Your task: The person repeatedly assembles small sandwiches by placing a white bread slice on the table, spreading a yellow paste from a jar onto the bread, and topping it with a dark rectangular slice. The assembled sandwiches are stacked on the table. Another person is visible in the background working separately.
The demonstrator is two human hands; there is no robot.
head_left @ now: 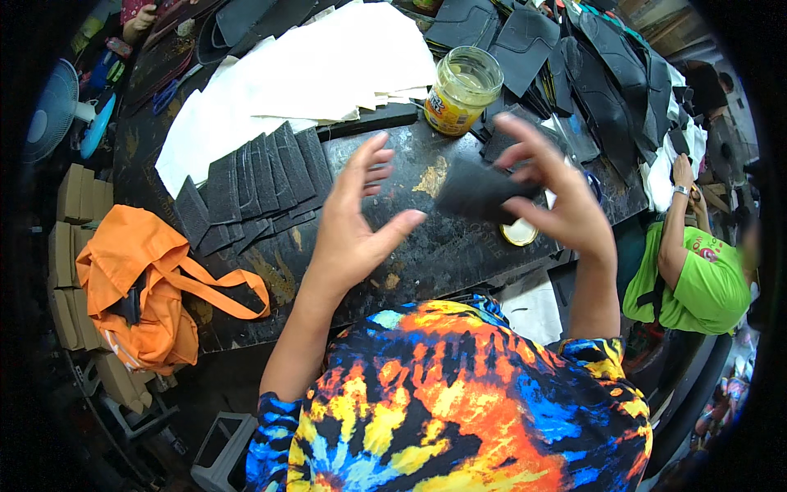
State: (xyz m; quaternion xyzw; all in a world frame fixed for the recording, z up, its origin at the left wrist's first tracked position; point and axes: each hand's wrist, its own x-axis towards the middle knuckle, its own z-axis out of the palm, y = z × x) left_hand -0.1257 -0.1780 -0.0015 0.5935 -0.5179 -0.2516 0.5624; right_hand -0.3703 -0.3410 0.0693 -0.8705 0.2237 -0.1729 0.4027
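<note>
My right hand (567, 195) holds a dark rectangular piece of material (475, 193) between thumb and fingers; the piece is smeared by motion. My left hand (354, 220) is raised over the table, fingers apart and nothing in it. To its left lies a fanned row of black fabric-like pieces (262, 176), overlapping one another. An open glass jar (461, 94) with a yellow label stands beyond both hands. Partly behind the right hand, a small round lid (519, 233) rests near the table's front edge.
White sheets (328, 61) cover the far left of the dark table (361, 295). Black cut pieces (602, 66) pile up at far right. An orange bag (139, 283) sits at the left edge, blue-handled scissors (166, 95) beyond. A co-worker in a green shirt (709, 275) is at right.
</note>
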